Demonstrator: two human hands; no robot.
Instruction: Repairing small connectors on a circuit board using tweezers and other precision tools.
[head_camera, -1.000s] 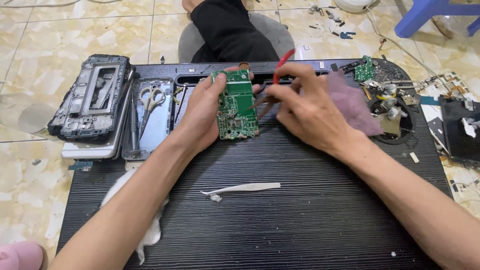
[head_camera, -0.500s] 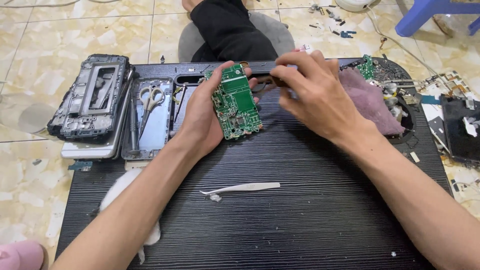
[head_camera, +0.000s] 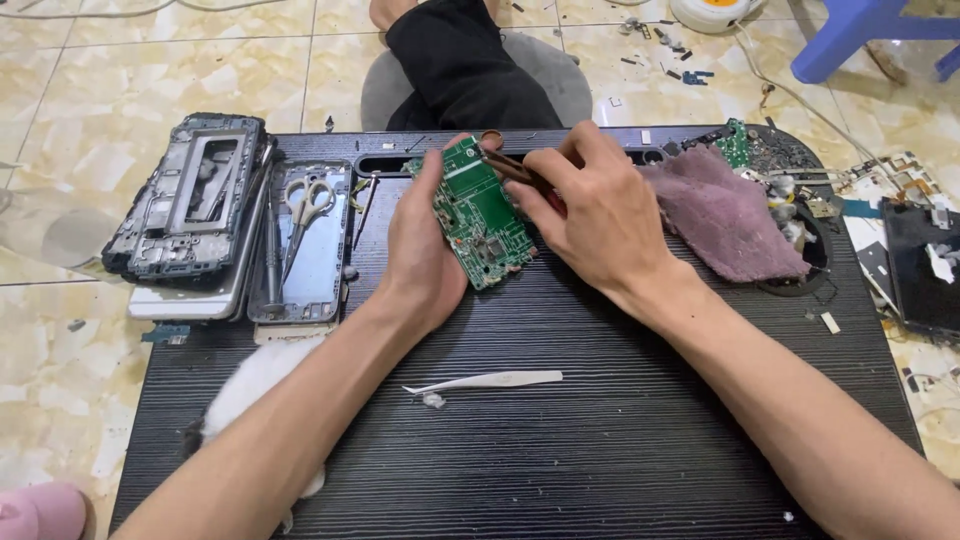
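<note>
Circuit board (head_camera: 480, 215), green, tilted, gripped in left hand (head_camera: 420, 250); right hand (head_camera: 595, 215) pinches a dark-handled tool (head_camera: 515, 170) against its top edge.

**Occluded and Cropped Areas**

The left hand (head_camera: 425, 250) covers the left edge and back of the green circuit board (head_camera: 480, 215). The right hand (head_camera: 590, 215) hides most of the dark tool (head_camera: 515, 168) laid against the board's top; its tip cannot be identified. Board components are too small to distinguish. Right of the board, the dark device (head_camera: 925, 265) is cut by the frame edge. Both forearms leave the bottom edge.
</note>
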